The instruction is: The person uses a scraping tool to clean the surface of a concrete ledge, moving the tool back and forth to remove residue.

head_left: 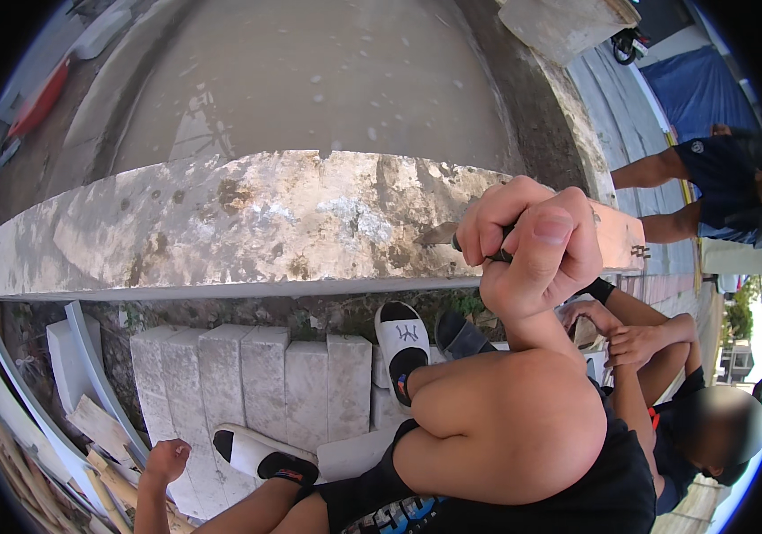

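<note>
My right hand (541,245) is closed in a fist above the concrete ledge (310,218), its thumb pressed over the fingers. It grips a dark thin handle (500,255), mostly hidden by the fingers. A narrow, pointed greyish shape (439,234) lies beside its end; whether it belongs to the handle I cannot tell. The ledge is stained, with pale patches. Low at the left, my left hand (167,460) is held away from the ledge with its fingers curled in, and nothing shows in it. My bent knee (523,418) rises below the right hand.
Beyond the ledge lies a basin of murky water (310,80). Pale blocks (261,374) are laid by my feet in white slippers (403,338). Metal strips (101,365) and wood lie left. A person (666,427) sits close at right; another person's legs (666,173) stand farther back.
</note>
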